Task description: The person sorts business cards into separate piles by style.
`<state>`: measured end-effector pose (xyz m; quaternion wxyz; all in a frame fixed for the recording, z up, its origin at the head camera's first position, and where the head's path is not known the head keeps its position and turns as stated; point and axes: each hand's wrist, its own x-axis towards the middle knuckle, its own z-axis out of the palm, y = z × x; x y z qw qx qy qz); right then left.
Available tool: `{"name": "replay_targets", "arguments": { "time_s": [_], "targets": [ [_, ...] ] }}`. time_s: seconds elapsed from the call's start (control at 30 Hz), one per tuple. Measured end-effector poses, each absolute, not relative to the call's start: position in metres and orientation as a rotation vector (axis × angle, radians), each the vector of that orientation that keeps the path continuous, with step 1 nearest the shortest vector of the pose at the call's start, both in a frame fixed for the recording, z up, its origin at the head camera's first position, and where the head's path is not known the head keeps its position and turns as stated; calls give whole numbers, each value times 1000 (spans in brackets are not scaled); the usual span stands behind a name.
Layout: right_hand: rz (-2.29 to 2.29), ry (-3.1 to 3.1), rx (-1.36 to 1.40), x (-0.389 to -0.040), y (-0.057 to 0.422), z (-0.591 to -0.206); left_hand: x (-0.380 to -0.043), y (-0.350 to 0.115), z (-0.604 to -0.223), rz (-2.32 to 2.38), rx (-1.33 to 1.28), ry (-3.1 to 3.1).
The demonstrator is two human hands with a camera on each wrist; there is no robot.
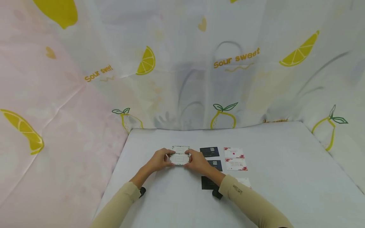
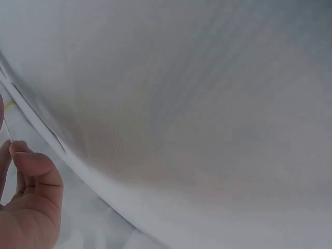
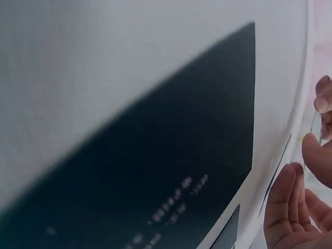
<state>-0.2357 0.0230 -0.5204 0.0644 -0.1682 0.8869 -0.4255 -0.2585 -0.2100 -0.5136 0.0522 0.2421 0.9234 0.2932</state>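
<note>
A white card with a floral border (image 1: pixel 179 159) is held between both hands in the head view. My left hand (image 1: pixel 161 159) pinches its left edge, and my right hand (image 1: pixel 197 161) pinches its right edge. Just behind it lies a second white floral card (image 1: pixel 181 148), partly overlapped by the held one. In the left wrist view the left hand (image 2: pixel 33 194) shows at the lower left, thumb and fingers meeting on the card's thin edge. The right wrist view has the right hand (image 3: pixel 293 212) at its right side, with the held card seen nearly edge-on.
Right of the hands, black cards (image 1: pixel 209 152) form a column; the right forearm partly covers the nearer ones. Beyond them are white cards with red flowers (image 1: pixel 236 164) and a partly hidden white card (image 1: pixel 244 182). A lemon-print cloth (image 1: pixel 182 79) hangs behind the white table (image 1: pixel 285 177).
</note>
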Motion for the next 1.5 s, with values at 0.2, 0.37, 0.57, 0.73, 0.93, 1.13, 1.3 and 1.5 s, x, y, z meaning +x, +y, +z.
{"name": "replay_targets", "arguments": {
  "time_s": [0.2,0.37,0.57,0.73,0.93,1.13,1.3,1.5],
  "targets": [
    [-1225,2780,-502,-250,18,-523,-272,-206,-510,832,673,2827],
    [-1169,2789,-466,-260,14,-523,-288,-204,-512,807,664,2820],
    [-1115,2811,-407,-271,10,-521,-304,-203,-514,794,611,2794],
    [-1092,2808,-347,-278,6,-519,-315,-202,-514,781,596,2779],
    [-1027,2853,-330,-284,4,-521,-320,-201,-516,787,619,2765],
    [-992,2859,-366,-286,3,-523,-323,-200,-516,811,573,2734],
    [-989,2822,-323,-288,4,-525,-324,-200,-515,815,524,2696],
    [-980,2792,-290,-291,6,-528,-327,-198,-513,790,481,2678]
  ]
}}
